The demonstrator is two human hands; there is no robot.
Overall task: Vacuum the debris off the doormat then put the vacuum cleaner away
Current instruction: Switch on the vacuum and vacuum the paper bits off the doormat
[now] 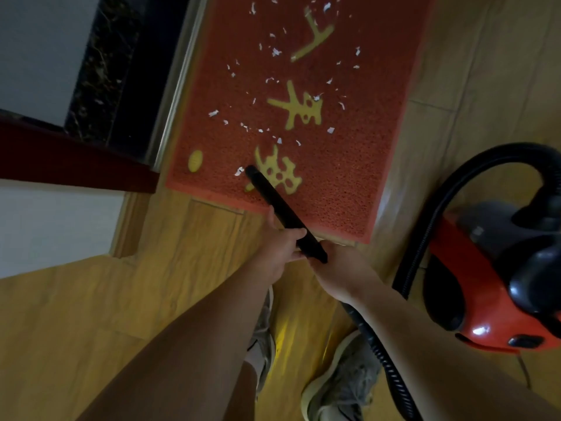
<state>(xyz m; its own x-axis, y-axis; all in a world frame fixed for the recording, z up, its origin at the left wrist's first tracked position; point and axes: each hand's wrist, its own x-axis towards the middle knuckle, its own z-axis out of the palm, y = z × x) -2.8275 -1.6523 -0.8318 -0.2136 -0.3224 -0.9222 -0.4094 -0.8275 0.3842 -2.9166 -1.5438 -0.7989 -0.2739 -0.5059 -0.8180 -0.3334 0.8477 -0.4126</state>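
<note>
black nozzle (274, 202) gripped by left hand (280, 249), right hand (337, 268), tip on doormat (349, 165)

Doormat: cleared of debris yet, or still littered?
Still littered. White scraps lie scattered over most of the doormat; the nozzle tip is only at its near end.
</note>
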